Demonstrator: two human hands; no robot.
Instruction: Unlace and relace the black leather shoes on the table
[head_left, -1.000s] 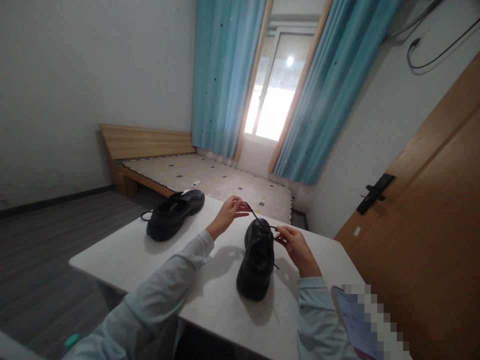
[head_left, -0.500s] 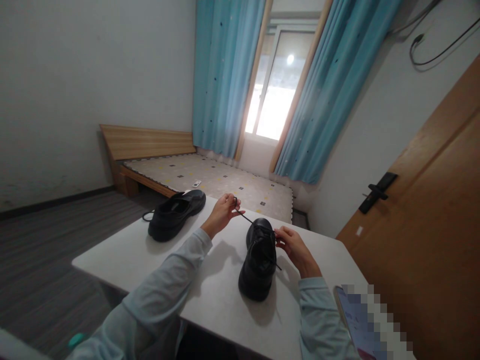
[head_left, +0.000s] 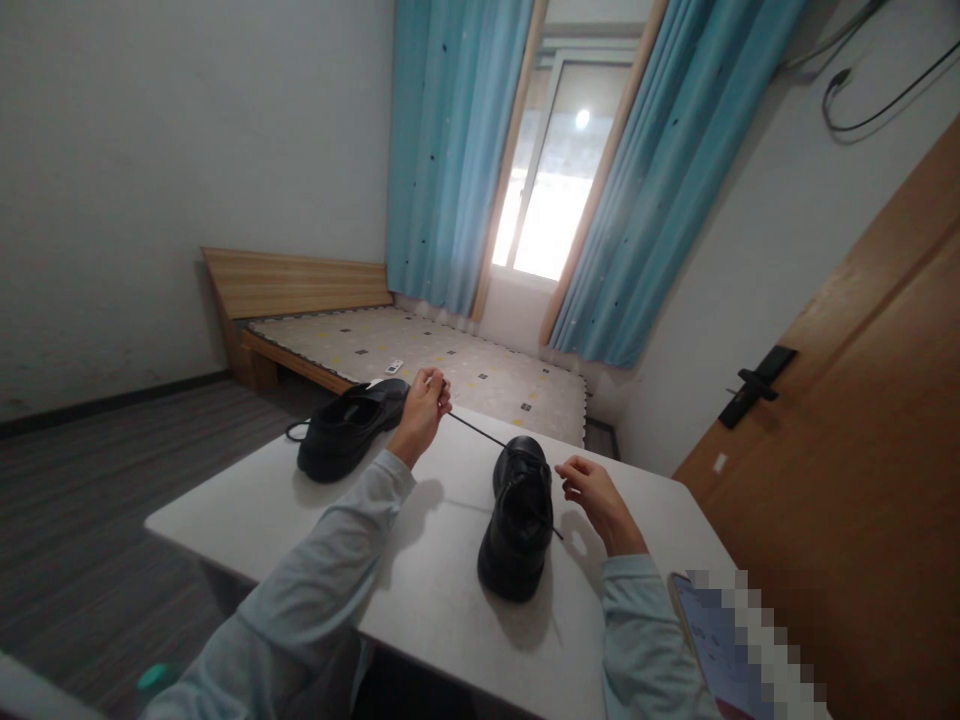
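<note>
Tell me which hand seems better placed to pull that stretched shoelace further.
Probably the left hand: it holds the shoelace, which runs straight out from the shoe between the hands. The right hand is beside that shoe, with nothing visibly in its grasp.

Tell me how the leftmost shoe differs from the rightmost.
The leftmost shoe points away rightward; the rightmost shoe, nearly straight away. The left hand holds the rightmost shoe's lace taut; a loop sticks out beside the leftmost shoe. Both are black and upright on the table.
</note>
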